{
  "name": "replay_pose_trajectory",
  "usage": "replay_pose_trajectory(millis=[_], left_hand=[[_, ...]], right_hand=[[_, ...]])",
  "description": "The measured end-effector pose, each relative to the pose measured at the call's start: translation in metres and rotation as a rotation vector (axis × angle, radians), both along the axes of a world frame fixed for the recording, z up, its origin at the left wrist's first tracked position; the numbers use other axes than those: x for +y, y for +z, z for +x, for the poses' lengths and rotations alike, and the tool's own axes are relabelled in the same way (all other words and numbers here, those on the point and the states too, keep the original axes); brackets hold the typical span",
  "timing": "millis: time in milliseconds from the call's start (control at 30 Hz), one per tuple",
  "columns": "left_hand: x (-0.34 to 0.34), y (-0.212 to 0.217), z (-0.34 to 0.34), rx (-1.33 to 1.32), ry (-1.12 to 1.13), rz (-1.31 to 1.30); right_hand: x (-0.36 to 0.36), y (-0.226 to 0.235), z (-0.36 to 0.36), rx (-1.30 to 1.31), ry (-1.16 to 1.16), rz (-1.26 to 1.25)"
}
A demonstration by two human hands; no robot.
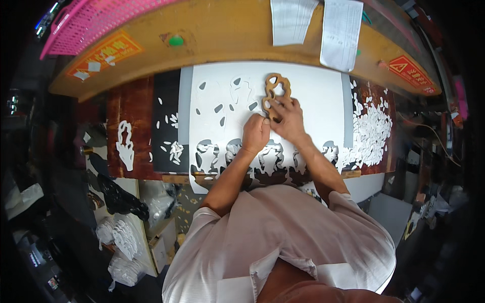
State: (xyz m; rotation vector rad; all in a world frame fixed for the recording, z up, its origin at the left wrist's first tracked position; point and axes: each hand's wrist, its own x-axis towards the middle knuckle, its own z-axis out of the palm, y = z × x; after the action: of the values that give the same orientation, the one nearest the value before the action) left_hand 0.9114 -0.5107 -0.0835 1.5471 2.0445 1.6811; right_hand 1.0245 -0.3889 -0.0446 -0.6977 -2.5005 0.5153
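A brown, wood-coloured cutting die (284,83) with looped openings lies on a white sheet (316,96). My right hand (288,119) rests over the die's near half, its fingers curled onto the edges. Close against the die's near end, my left hand (256,133) is closed in a fist with the thumb on top; whatever its fingers hold is hidden. To the left of the die, the sheet has cut outlines and several small holes. Along its near edge run larger cut-out openings (206,155), partly covered by my forearms.
A yellow-brown machine beam (227,38) with hanging papers (341,35) spans the far side. White offcuts (371,129) are heaped at the right, with smaller scraps (175,151) at the left. A white cut piece (125,146) lies far left. A pink basket (86,25) sits above the beam.
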Motion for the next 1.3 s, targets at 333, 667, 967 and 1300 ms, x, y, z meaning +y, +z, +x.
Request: replay_pose_trajectory(millis=[333,667,967,1300], left_hand=[[0.016,-0.002,-0.010,0.113,0.042,-0.121],[-0.012,0.000,-0.015,-0.020,0.093,0.027],[-0.023,-0.004,-0.004,0.388,0.091,-0.163],[-0.030,-0.004,0.004,0.608,0.095,0.021]], right_hand=[[0.094,0.108,-0.005,0.262,-0.045,-0.943],[0.075,0.052,0.041,0.108,-0.189,-0.449],[0.042,-0.013,0.059,0.011,-0.136,0.115],[0.026,-0.018,0.103,0.445,-0.146,-0.260]])
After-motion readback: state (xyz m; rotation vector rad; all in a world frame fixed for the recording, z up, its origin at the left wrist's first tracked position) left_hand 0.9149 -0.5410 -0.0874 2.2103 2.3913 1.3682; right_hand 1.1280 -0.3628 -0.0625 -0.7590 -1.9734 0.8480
